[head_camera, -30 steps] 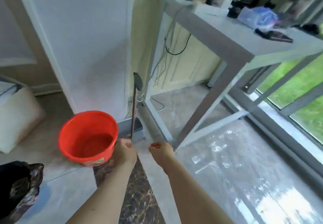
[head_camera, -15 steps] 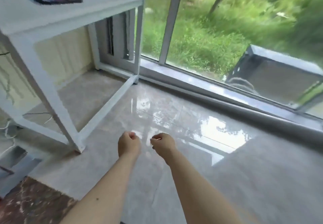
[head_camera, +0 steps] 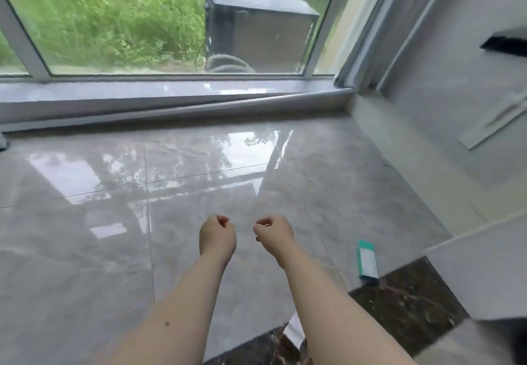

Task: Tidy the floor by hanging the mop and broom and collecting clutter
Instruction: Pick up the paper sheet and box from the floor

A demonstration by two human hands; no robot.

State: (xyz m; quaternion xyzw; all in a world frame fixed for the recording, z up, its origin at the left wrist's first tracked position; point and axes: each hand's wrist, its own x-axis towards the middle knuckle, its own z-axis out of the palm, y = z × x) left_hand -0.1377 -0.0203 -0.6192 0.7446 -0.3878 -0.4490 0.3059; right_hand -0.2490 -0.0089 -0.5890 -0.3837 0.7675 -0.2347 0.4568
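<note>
small green-and-white box is lying flat on the glossy grey floor tile, long side pointing away from camera, sitting just beside the dark marble strip, right of frame.

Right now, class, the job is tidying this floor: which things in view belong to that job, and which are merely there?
Belongs to the job:
- green box lying on the floor, right of the hands
- left hand and right hand, both curled shut, nothing visibly held

Merely there:
- window
- dark box outside on the grass
- curtain
</note>
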